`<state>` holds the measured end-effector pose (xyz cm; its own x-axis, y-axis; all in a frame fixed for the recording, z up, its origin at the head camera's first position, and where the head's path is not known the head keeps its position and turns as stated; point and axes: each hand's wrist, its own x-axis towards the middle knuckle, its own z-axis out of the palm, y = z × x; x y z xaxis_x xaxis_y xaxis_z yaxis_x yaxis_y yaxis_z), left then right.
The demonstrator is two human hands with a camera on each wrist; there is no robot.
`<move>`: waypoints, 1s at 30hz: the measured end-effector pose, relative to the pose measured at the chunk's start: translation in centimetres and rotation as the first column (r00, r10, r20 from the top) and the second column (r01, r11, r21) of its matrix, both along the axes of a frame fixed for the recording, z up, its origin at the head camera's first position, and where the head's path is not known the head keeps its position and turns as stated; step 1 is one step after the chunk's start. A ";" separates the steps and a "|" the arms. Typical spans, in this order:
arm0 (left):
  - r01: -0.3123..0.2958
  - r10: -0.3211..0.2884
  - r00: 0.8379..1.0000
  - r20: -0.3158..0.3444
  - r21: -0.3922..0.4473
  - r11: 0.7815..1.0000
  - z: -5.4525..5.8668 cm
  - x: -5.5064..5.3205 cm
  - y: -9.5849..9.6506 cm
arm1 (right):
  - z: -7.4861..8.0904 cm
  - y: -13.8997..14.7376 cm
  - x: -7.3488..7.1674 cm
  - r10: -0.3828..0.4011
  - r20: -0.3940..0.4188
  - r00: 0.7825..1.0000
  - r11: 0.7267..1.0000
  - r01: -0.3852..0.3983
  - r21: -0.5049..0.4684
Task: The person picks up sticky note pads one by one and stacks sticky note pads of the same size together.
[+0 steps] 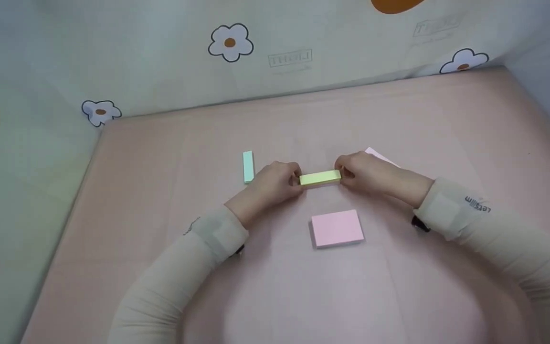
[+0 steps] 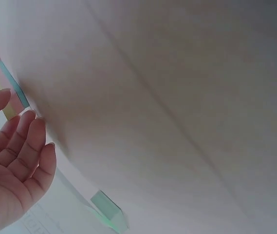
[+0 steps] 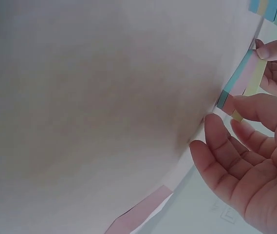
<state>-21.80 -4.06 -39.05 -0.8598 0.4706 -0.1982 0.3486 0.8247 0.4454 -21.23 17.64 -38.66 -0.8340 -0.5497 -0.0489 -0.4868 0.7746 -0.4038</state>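
Note:
A narrow stack of sticky note pads (image 1: 320, 178) lies between my two hands, yellow on top; the wrist views show pink and teal layers (image 3: 243, 80) under the yellow. My left hand (image 1: 277, 181) pinches its left end between thumb and fingers. At the right end, my right hand (image 1: 363, 173) pinches it the same way. In the left wrist view, the left hand's (image 2: 19, 170) other fingers are loosely bent beside the table. The right hand's (image 3: 255, 165) lower fingers are loosely bent too in the right wrist view.
A larger pink-topped sticky note block (image 1: 337, 228) sits nearer me. Left of the left hand lies a narrow mint pad (image 1: 248, 166). Behind the right wrist, a pink pad (image 1: 379, 156) is partly hidden. The pink-covered table (image 1: 198, 157) meets a flower-patterned curtain (image 1: 160, 57).

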 end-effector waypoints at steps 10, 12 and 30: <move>0.025 -0.026 0.999 -0.035 -0.010 1.000 0.2 0.1 0.0 | 0.2 0.0 -0.1 -0.003 0.039 0.999 1.000 0.002 0.031; 0.035 -0.036 0.998 -0.050 -0.008 0.999 0.3 0.1 0.0 | 0.3 0.0 -0.1 0.000 0.043 0.999 1.000 -0.001 0.032; 0.021 -0.022 0.999 -0.044 -0.025 0.999 0.2 0.1 0.1 | 0.1 -0.1 -0.2 0.010 0.044 0.999 0.999 -0.011 0.030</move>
<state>-21.74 -3.93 -38.87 -0.8575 0.4848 -0.1723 0.3854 0.8271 0.4091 -21.45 17.50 -38.54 -0.8250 -0.5559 -0.1021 -0.4772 0.7818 -0.4013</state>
